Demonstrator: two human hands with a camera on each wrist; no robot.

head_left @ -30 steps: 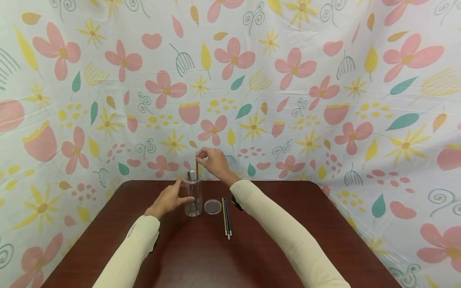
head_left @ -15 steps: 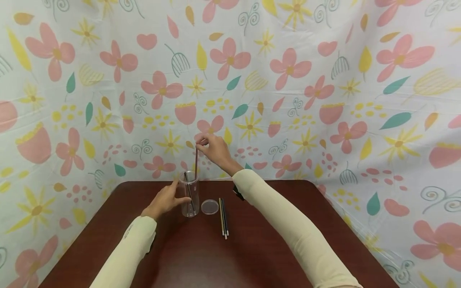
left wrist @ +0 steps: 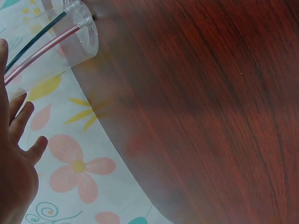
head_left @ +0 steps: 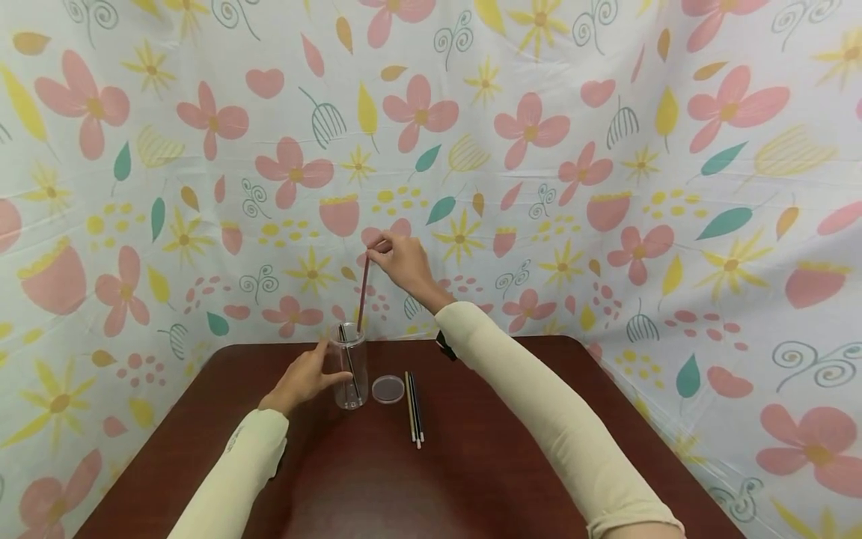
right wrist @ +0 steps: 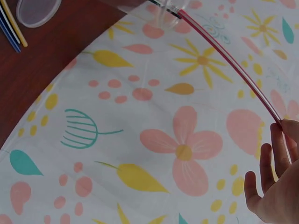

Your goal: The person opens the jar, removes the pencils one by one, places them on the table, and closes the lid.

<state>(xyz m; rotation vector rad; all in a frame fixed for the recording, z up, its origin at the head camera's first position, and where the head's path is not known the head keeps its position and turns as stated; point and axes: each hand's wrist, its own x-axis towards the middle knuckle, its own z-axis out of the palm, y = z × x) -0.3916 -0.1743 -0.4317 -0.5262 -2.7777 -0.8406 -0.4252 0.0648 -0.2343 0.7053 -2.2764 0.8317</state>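
Red pencil (head_left: 363,296) slants above the mouth of the clear jar (head_left: 361,359), its lower end by the rim; whether that end is inside, I cannot tell. From the left, a pale sleeve (head_left: 236,468) leads to the left hand (head_left: 301,379), whose grip is round the upright jar, thumb across the near side. Inside leans a dark pencil (left wrist: 37,39); the left wrist view shows a red shaft (left wrist: 44,49) beside it, perhaps another pencil. Just right of the jar, a round lid (head_left: 388,389) lies flat on the surface (head_left: 357,486). Higher up, the right hand (head_left: 402,266) has a narrow grip, pinching the red pencil near its top. Below that hand, three pencils (head_left: 414,412) lie together, pale-tipped at the near ends. Flowered cloth (head_left: 485,172) hangs behind.
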